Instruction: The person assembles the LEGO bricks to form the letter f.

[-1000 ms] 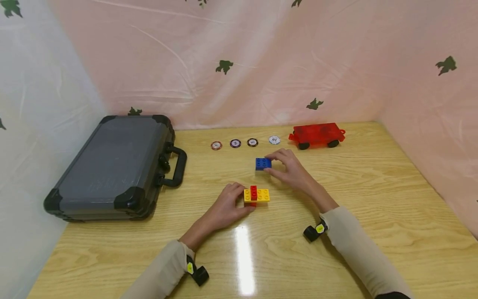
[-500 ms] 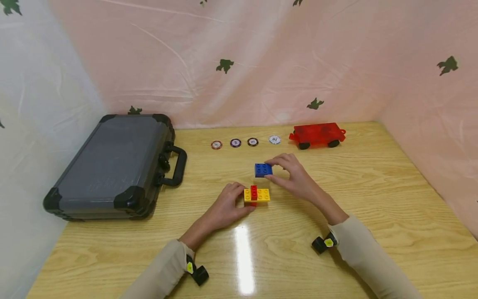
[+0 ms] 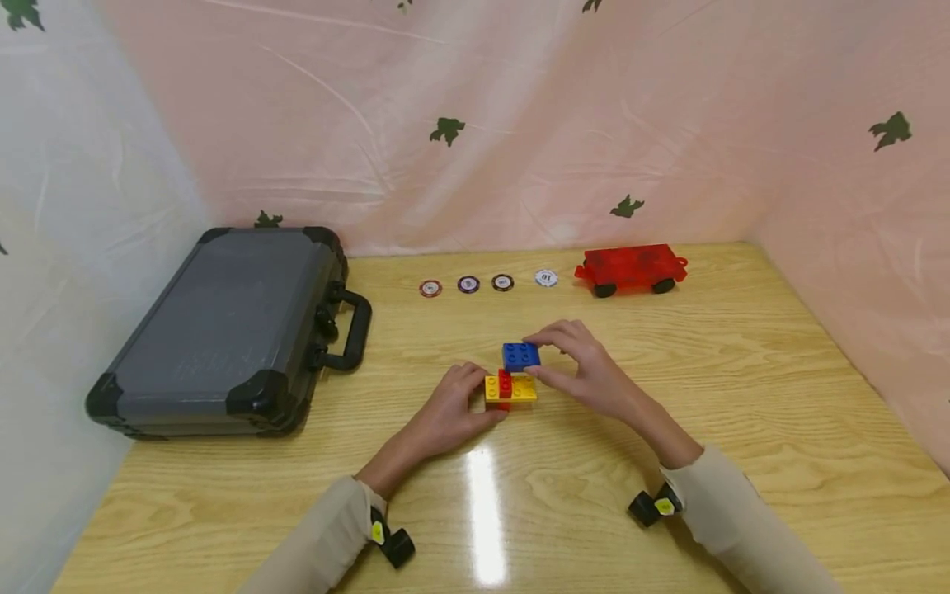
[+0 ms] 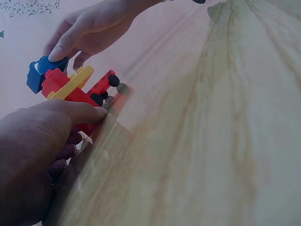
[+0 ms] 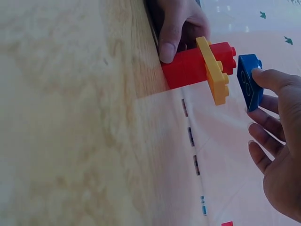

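My left hand [image 3: 453,414] grips the red base of a small brick stack, thumb in front and fingers behind. The stack has red bricks [image 5: 186,67] at the bottom, a flat yellow brick [image 3: 525,388] across them, and a narrow red brick [image 3: 505,383] on top. A blue brick [image 3: 521,356] with several studs is pinched between thumb and fingers of my right hand [image 3: 590,375]. In the right wrist view the blue brick [image 5: 249,81] stands a small gap away from the top red brick's studs, its underside facing them.
A grey case [image 3: 215,330] with black corners and a handle lies at the left. Several poker chips [image 3: 468,285] line the back of the wooden table [image 3: 742,396]. A red toy wagon [image 3: 631,268] with black wheels stands at the back right, near the pink cloth.
My right hand has brought the blue brick toward me, from behind the stack to over its back edge. My left hand and the stack stay in place.
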A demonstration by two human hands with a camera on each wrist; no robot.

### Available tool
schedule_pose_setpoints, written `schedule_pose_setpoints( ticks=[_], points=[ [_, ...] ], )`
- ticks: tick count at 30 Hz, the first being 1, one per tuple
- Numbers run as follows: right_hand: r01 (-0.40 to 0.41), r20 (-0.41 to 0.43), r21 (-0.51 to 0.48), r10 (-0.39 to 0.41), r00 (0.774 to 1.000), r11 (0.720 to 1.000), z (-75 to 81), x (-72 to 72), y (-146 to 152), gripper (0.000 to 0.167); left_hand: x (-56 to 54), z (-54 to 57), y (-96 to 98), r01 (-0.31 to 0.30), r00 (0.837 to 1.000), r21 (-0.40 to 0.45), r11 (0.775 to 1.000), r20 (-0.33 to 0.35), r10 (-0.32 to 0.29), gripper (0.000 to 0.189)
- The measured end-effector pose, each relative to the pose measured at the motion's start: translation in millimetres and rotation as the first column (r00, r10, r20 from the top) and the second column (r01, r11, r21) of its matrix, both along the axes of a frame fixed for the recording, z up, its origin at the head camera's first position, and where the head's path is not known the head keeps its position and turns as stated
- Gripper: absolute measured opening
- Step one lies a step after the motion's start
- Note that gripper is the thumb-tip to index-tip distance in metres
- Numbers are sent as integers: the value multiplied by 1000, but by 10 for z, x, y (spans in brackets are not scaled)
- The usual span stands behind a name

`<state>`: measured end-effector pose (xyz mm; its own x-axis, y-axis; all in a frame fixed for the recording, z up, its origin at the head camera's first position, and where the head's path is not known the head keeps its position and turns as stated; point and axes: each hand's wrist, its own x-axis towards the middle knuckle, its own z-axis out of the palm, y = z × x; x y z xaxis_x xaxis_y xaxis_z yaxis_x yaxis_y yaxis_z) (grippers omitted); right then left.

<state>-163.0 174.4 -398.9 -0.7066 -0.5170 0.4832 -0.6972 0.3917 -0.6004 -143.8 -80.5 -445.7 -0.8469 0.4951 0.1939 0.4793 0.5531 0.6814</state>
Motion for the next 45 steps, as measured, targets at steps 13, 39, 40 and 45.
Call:
schedule_pose_setpoints(
  ticks=[13, 39, 40, 45],
  points=[
    [-28, -15, -17, 28, 1000, 999, -55, 84, -33, 40, -7, -2, -8, 15, 1000, 3, 1000, -12, -15, 39],
    [-68, -27, 28, 69, 997, 997, -33, 139, -35, 40, 5, 1, -11, 14, 999, 17, 1000, -45, -13, 37],
    [-67, -30, 35, 68, 997, 997, -26, 144, -36, 40, 6, 3, -11, 15, 999, 17, 1000, -45, -14, 37],
    [-58, -37, 65, 60, 997, 996, -11, 157, -37, 42, 12, 10, -12, 15, 999, 20, 1000, -42, -15, 36]
  ],
)
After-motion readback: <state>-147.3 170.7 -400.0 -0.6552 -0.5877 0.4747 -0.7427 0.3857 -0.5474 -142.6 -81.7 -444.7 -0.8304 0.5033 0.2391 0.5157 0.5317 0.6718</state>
